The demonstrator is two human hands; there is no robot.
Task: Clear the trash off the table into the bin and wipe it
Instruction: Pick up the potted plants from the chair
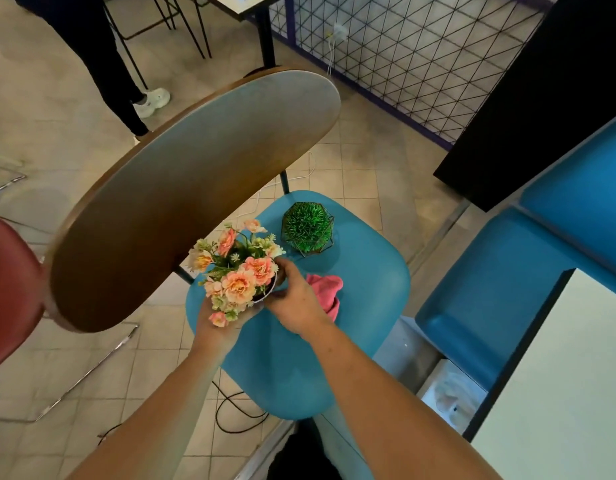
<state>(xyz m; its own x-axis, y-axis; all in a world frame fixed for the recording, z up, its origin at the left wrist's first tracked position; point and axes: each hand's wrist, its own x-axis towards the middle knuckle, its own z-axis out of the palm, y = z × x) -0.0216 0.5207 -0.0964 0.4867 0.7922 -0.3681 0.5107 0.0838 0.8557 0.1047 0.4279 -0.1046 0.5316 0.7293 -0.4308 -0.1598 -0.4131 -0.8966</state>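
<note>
Cloth (326, 292) behind rt hand (294, 304), flowerpot (267, 293)

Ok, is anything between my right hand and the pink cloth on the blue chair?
Nothing visible lies between them; the right hand sits right beside the pink cloth, hiding its edge. But it and the left hand both hold the flower pot, so it is not free. The green plant stands further back.

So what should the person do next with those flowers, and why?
Probably set the flowers down on the bare seat near the green plant. The left hand and right hand both grip the pot, so neither can take the pink cloth lying beside them for wiping.
</note>
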